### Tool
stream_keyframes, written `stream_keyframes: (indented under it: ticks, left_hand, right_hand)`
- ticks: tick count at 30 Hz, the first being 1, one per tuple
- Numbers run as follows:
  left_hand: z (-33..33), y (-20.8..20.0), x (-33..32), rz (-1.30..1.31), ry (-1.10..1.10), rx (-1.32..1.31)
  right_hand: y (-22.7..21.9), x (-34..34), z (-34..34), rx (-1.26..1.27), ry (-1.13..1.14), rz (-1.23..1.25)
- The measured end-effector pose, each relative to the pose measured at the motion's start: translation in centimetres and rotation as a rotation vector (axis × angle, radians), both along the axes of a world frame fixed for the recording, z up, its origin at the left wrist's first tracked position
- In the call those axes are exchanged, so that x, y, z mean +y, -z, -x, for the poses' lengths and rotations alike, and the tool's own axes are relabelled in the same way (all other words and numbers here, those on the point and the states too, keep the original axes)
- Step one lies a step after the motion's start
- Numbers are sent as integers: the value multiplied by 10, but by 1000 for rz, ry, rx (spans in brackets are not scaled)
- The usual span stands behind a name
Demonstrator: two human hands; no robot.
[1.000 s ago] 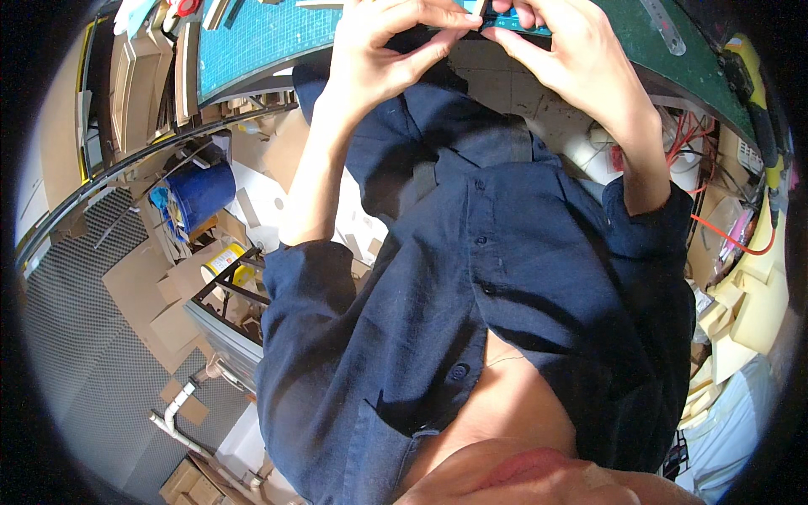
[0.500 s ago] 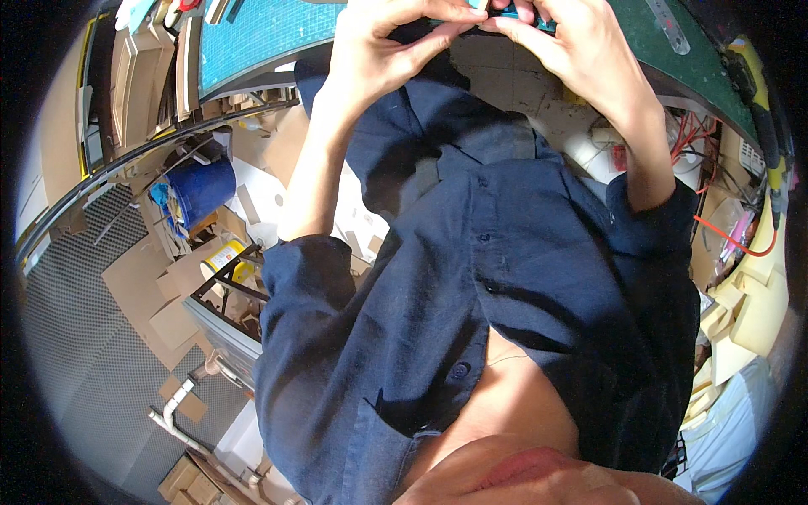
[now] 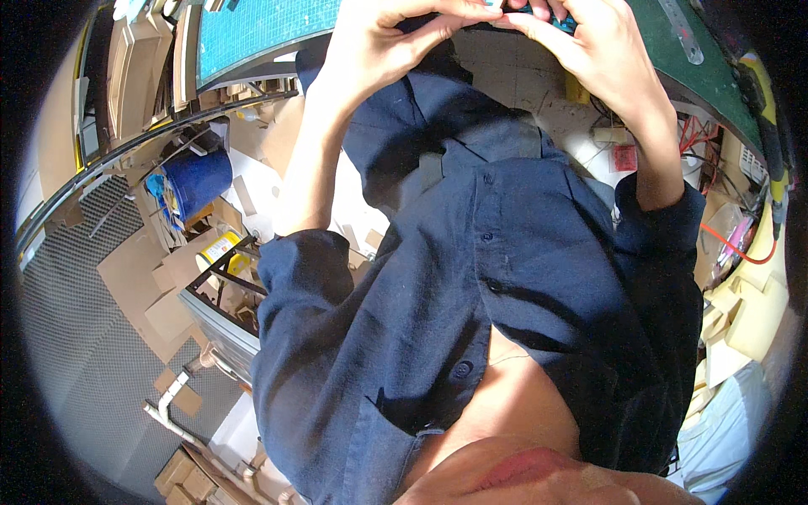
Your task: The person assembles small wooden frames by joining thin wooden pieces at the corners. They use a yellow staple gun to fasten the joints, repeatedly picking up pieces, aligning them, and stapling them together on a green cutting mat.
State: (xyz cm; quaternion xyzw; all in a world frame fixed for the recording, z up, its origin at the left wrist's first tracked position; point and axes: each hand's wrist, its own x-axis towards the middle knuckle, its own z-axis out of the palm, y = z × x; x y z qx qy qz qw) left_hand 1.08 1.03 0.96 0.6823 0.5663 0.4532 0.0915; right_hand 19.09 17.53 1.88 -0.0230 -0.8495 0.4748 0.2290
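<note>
My left hand (image 3: pixel 376 46) reaches up to the frame's upper edge, with thumb and fingers pinched together at the tips. Opposite it, my right hand (image 3: pixel 596 40) is closed too, its thumb pointing left so that it meets the left fingertips. A small piece sits between the fingertips, mostly hidden and cut off by the edge of the picture; its kind cannot be told. Bits of blue-teal show behind the right fingers. Both hands are over the near edge of a work table, just right of a teal gridded cutting mat (image 3: pixel 252 35).
A dark green table surface (image 3: pixel 648 63) with a clear ruler (image 3: pixel 682 32) lies right of my hands. Cardboard sheets (image 3: pixel 139 71) stand at the left. Below are a blue bin (image 3: pixel 198 183), a yellow can (image 3: pixel 220 249) and a red cable (image 3: pixel 739 244) at the right.
Both hands have shifted slightly right in the picture, as the view itself has moved a little. Their pinched fingertips stay together.
</note>
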Motion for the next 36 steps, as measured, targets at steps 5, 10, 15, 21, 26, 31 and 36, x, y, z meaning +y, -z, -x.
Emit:
stream_keyframes:
  ticks: [5, 10, 15, 21, 26, 31, 36]
  left_hand:
    - [2, -4, -3, 16, -7, 68]
    - [3, -3, -1, 10, 23, 22]
    - [2, -5, -3, 46, -12, 50]
    - [3, -4, -2, 21, -23, 122]
    - [2, 2, -2, -15, -10, 87]
    - [4, 2, 0, -2, 10, 73]
    - [2, 0, -1, 15, 11, 35]
  right_hand:
    - [-8, -11, -1, 15, 64, -102]
    - [-1, -8, 0, 6, 63, -60]
    - [-12, -14, -3, -10, 72, -73]
    - [-1, -12, -1, 27, 82, -71]
    - [-3, -13, -2, -1, 80, -82]
    - [-8, -20, -3, -14, 129, -152]
    - [5, -15, -2, 41, 92, -95]
